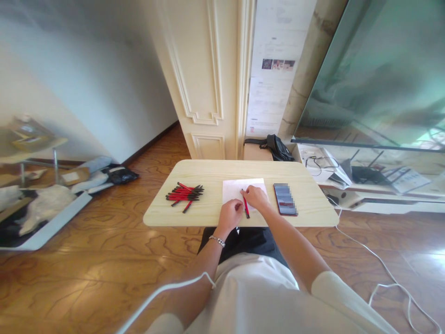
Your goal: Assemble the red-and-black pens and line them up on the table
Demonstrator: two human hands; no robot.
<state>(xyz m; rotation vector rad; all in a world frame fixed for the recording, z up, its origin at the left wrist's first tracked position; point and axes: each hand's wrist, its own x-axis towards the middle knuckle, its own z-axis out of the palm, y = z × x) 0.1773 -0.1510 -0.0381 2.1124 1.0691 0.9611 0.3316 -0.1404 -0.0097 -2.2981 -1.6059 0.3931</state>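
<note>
My right hand [256,197] is closed on a red pen [245,206] whose tip points down toward me, over a white sheet of paper [232,189] on the small light-wood table [194,174]. My left hand [230,214], with a bracelet at the wrist, rests curled on the near edge of the paper, just left of the pen; what its fingers hold, if anything, is hidden. A pile of several red and black pens [184,193] lies on the table to the left of the paper, apart from both hands.
A dark phone [285,199] lies flat on the table right of the paper. A black bag [278,147] sits behind the table by a cream door. A low shelf with cables stands at the right; a white cable [378,264] trails across the wooden floor. Clutter lies at the left.
</note>
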